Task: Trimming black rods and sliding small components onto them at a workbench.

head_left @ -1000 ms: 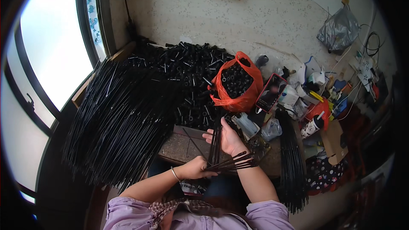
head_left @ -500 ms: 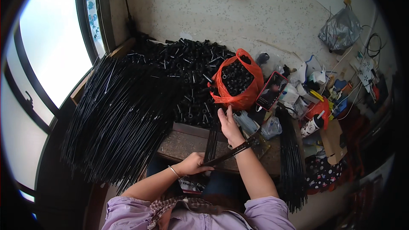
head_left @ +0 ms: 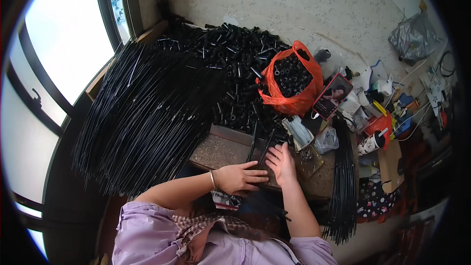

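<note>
My left hand (head_left: 240, 178), with a bangle at the wrist, reaches across the table's front edge. Its fingers are stretched out and slightly apart, lying against the near ends of some thin black rods (head_left: 263, 152). Just right of those rods, my right hand (head_left: 283, 166) is raised with spread fingers and nothing visible in its palm. Its fingertips are close to the rods; whether they touch, I cannot tell. A dark blurred bundle (head_left: 269, 210) shows below my hands, in front of my lap. Beyond the rods, short black tubular pieces (head_left: 233, 113) are heaped on the table.
A broad mass of long black rods (head_left: 147, 122) covers the left. An orange plastic bag (head_left: 289, 103) of small black parts sits behind my right hand, beside a propped phone (head_left: 333, 96). More rods (head_left: 342, 186) hang over the right edge. A cup with a straw (head_left: 371, 143) stands among clutter.
The dark strip that lay across my right wrist is now lower, near my lap. My right hand has come down closer to the left, whose fingers have straightened. The whole view has shifted.
</note>
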### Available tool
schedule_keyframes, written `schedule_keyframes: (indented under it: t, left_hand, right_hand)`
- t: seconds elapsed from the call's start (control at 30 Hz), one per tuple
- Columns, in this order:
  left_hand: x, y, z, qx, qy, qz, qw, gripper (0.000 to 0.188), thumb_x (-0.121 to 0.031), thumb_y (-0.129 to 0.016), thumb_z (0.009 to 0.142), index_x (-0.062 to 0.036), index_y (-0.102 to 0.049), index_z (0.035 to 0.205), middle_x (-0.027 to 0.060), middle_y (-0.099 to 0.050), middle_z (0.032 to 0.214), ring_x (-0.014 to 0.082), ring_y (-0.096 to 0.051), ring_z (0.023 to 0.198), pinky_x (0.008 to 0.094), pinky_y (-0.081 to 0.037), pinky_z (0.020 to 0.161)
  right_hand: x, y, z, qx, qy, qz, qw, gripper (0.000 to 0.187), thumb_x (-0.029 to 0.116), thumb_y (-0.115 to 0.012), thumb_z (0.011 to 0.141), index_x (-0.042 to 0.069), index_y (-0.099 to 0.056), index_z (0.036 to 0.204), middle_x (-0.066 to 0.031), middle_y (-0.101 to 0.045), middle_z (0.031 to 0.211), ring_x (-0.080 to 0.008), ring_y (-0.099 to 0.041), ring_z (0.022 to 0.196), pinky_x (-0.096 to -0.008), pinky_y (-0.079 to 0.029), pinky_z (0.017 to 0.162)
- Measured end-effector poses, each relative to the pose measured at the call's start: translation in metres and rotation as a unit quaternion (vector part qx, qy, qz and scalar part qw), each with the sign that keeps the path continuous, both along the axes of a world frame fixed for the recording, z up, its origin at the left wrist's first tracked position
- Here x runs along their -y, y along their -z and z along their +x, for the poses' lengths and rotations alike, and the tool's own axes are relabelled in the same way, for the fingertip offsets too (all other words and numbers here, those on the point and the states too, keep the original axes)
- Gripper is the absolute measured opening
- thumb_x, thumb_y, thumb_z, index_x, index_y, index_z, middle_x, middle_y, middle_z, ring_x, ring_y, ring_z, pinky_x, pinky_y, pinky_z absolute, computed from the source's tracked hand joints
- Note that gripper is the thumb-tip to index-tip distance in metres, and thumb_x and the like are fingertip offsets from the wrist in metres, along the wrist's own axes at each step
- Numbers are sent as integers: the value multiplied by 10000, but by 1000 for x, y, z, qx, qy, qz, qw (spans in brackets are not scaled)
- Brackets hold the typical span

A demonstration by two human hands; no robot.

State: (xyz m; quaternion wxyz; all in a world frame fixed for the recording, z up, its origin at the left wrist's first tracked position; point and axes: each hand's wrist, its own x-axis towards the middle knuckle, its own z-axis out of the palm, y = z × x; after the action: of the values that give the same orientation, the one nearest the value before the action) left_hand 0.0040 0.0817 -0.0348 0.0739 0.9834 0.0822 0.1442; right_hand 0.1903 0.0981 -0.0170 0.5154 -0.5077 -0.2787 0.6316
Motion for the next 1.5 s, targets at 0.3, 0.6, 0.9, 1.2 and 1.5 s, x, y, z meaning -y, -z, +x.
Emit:
schedule_keyframes:
  t: [0.3, 0.6, 0.9, 1.2, 1.5]
  left_hand:
    - [1, 14, -6, 55, 36, 1, 998, 315, -262, -548, 689, -96, -628, 944, 73, -363, 1363, 228, -352, 1250, 511, -165, 1043]
    - [-7, 21, 0, 33, 88, 2, 996, 282, -241, -535, 685, -89, -649, 893, 117, -419, 1312, 281, -390, 1214, 495, -204, 1040]
    - [-9, 15, -1, 75, 32, -85, 993, 416, -216, -535, 703, -76, -566, 1094, 85, -446, 1294, 195, -427, 1195, 473, -231, 1035]
    - [-8, 10, -1, 179, -32, -239, 954, 341, -239, -582, 786, -45, -577, 1067, 159, -574, 1081, 311, -550, 985, 428, -351, 978]
    - [-1, -11, -8, 158, -23, -333, 929, 245, -222, -646, 773, -31, -617, 924, 138, -623, 900, 281, -598, 866, 388, -460, 782]
  right_hand:
    - [-33, -16, -41, 68, -50, 250, 965, 537, 387, -412, 916, 94, -260, 1340, -117, -438, 1258, -249, -406, 1167, -372, -305, 972]
    - [-20, 33, -32, -32, -134, -51, 989, 268, 225, -531, 882, 42, -467, 1067, -104, -581, 1000, -182, -593, 825, -305, -485, 695]
    - [2, -15, -27, 115, -117, 261, 951, 638, 480, -291, 908, -12, -309, 1314, -163, -369, 1335, -253, -348, 1239, -388, -242, 1024]
    - [57, -31, -21, 261, -149, 334, 893, 217, 52, -622, 787, 37, -638, 1003, -100, -668, 855, -146, -648, 773, -241, -489, 659]
    - [58, -113, -4, 213, -359, 363, 833, 280, 91, -612, 802, 58, -598, 1080, -127, -619, 1043, -203, -616, 940, -264, -479, 780]
